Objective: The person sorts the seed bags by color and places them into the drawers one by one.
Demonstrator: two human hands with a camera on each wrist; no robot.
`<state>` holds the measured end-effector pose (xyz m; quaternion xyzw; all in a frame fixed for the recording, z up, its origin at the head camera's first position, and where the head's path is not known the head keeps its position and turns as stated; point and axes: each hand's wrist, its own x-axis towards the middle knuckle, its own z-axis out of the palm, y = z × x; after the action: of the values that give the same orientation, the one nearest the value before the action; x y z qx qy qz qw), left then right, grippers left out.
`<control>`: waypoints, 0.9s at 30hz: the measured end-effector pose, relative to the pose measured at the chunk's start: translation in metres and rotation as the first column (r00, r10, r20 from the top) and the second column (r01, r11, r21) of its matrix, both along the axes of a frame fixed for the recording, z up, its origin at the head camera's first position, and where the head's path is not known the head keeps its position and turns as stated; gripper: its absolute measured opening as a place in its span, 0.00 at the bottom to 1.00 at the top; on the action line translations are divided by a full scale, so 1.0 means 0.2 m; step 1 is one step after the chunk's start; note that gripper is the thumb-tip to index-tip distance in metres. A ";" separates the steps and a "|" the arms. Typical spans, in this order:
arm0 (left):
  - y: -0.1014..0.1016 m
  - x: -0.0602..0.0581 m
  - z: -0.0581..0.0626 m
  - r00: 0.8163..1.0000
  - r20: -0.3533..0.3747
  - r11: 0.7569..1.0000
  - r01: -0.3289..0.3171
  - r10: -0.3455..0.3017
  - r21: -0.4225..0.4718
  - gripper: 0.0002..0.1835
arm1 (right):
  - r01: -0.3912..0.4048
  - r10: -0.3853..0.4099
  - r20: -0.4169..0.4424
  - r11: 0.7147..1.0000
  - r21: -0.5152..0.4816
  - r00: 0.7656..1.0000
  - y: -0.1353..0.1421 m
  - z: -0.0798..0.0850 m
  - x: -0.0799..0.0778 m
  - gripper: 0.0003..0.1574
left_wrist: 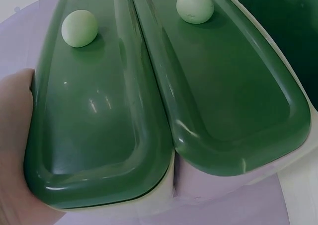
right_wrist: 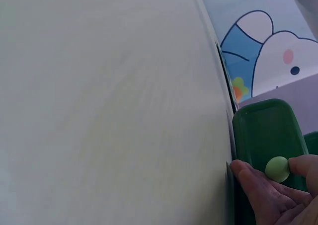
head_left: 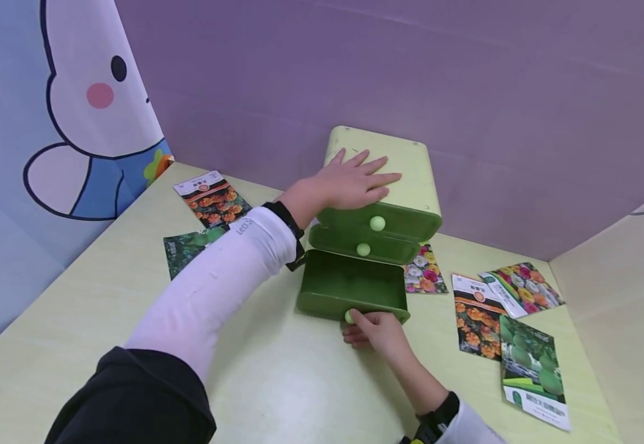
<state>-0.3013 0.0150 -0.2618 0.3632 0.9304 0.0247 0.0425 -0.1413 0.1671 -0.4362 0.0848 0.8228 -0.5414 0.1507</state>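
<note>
A small cabinet [head_left: 402, 145] with a pale yellow top and green drawers stands against the back wall. My left hand [head_left: 355, 182] lies on its top, fingers spread and straight. At the bottom drawer [head_left: 322, 301], pulled far out with no contents visible, my right hand [head_left: 382, 334] pinches the round light-green knob [right_wrist: 277, 169] between thumb and fingers. The upper drawer [left_wrist: 89, 115] and the middle drawer [left_wrist: 233, 86] show green fronts with round knobs in the left wrist view. Only the edge of my left hand shows there, beside the upper drawer.
Left of the cabinet lie an orange-flower seed packet [head_left: 219, 200] and a green packet [head_left: 180, 250] partly behind my sleeve. To the right are packets with mixed flowers [head_left: 527, 287], orange flowers [head_left: 474, 320] and green fruit [head_left: 533, 364]. Another flower packet [head_left: 426, 271] sits beside the cabinet.
</note>
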 end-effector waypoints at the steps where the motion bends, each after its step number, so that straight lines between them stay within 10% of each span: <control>1: 0.00 0.00 0.00 1.000 0.001 1.000 -0.001 0.001 0.000 0.28 | -0.012 0.012 0.005 1.000 0.016 1.000 0.00 0.00 0.01 0.26; 27: 0.01 -0.02 -0.01 1.000 -0.014 1.000 -0.007 0.007 0.001 0.28 | -0.086 0.088 0.036 0.994 -0.064 0.995 0.05 -0.01 0.19 0.32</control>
<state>-0.3044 0.0171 -0.2636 0.3600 0.9320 0.0228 0.0359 -0.1030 0.1766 -0.4390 0.0548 0.8054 -0.5579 0.1928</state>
